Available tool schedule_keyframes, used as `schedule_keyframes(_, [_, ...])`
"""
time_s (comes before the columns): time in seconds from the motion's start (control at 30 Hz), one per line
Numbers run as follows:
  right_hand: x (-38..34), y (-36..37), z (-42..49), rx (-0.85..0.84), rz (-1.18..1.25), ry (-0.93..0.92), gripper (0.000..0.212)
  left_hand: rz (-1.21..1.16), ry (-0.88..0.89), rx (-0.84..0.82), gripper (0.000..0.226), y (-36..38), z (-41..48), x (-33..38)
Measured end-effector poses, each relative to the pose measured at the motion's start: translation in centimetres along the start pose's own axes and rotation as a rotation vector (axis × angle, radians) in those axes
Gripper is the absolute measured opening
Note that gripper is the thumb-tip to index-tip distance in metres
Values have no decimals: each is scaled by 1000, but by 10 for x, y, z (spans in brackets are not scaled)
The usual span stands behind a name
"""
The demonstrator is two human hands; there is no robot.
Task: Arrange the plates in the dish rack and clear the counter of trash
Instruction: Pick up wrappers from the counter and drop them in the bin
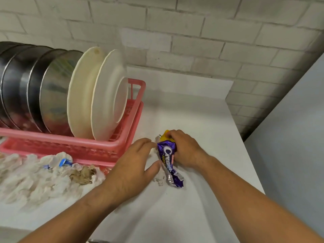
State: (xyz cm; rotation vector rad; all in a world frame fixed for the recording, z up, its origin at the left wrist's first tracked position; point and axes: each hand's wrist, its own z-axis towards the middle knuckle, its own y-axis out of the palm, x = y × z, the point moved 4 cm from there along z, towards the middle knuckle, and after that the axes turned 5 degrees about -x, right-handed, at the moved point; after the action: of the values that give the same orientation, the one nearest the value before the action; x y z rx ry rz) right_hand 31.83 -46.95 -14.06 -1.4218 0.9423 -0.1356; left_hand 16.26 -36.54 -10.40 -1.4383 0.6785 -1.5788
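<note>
Steel plates (35,88) stand on edge at 9 o'clock in the pink dish rack (70,142). Two cream plates (82,95) stand upright just at their 3 o'clock, at the rack's right end. Crumpled tissue pile (31,178) lies at 8 o'clock on the counter (201,111), touching the rack's front edge, with a blue scrap (64,162) on top. Left hand (133,165) is near centre, palm down, fingers loosely spread, holding nothing, fingertips just beside the purple wrapper (168,158). A small white scrap (160,178) lies at the thumb's 5 o'clock. Right hand (185,149), at the left hand's 3 o'clock, has its fingers curled round the wrapper's top end. A yellow wrapper (166,135) pokes out at its 11 o'clock. The wrapper's tail rests on the counter. Brick wall (175,32) is at 12 o'clock.
</note>
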Motion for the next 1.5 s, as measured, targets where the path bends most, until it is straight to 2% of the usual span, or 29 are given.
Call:
schedule_keyframes(0.13, [17, -7, -15, 74, 96, 86, 50, 21, 2, -35, 60, 11, 19, 8])
schedule_keyframes(0.27, [27, -14, -24, 120, 188, 135, 63, 109, 177, -172, 78, 29, 21, 32])
schedule_keyframes(0.33, [32, -21, -28, 147, 183, 164, 58, 207, 208, -213, 88, 41, 25, 38])
schedule_keyframes(0.47, [43, -41, -41, 275, 125, 259, 21, 331, 140, -314, 99, 64, 38, 37])
schedule_keyframes(0.5, [46, -45, -45, 295, 112, 291, 18, 361, 121, -361, 101, 70, 40, 37])
schedule_keyframes(0.63, [54, -50, -60, 311, -4, 370, 32, 384, 93, -465, 101, 81, 41, 43])
schedule_keyframes(0.73, [61, -47, -67, 338, 43, 375, 31, 468, 129, -425, 89, 82, 41, 45])
schedule_keyframes(0.8, [63, -46, -69, 330, 136, 352, 27, 527, 197, -340, 74, 84, 39, 45])
schedule_keyframes(0.93, [55, -53, -73, 390, 316, 301, 12, 535, 375, -76, 23, 90, 32, 41])
schedule_keyframes(0.97, [53, -54, -75, 391, 375, 292, 14, 507, 372, -52, 17, 90, 33, 38])
schedule_keyframes(1.13, [49, -46, -82, 310, 561, 239, 47, 277, 253, 68, 22, 65, 50, 33])
schedule_keyframes(1.23, [47, -42, -85, 332, 622, 246, 39, 134, 170, 158, 14, 37, 60, 37])
schedule_keyframes(1.3, [46, -42, -87, 349, 632, 257, 25, 32, 107, 212, 23, 18, 64, 39])
schedule_keyframes(1.4, [44, -38, -88, 357, 630, 269, 13, -113, 17, 186, 48, 1, 70, 41])
schedule_keyframes(1.5, [43, -33, -88, 368, 552, 275, 38, -134, 10, 102, 79, -6, 72, 44])
